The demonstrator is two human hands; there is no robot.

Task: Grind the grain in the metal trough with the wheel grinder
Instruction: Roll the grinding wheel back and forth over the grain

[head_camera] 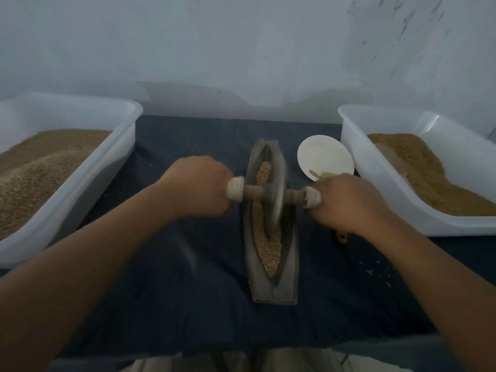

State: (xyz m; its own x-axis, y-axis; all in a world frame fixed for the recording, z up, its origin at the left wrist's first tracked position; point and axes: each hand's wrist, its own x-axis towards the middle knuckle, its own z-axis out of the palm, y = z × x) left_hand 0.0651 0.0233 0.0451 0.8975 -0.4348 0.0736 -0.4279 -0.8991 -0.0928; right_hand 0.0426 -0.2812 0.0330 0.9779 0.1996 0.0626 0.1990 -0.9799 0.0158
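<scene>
A boat-shaped metal trough [288,277] lies lengthwise on the dark cloth in front of me, with tan grain [271,253] along its groove. The wheel grinder [276,205] stands upright in the groove near the trough's middle, its wooden axle crossing left to right. My left hand [198,186] grips the cloth-wrapped left handle [235,191]. My right hand [349,202] grips the wrapped right handle [312,197]. The wheel looks blurred.
A white plastic tub [118,146] of grain stands at the left and another white tub [375,167] of finer tan material at the right. A small white dish [324,157] sits behind my right hand. A small brown object [342,238] lies beside the right wrist. A pale wall rises behind.
</scene>
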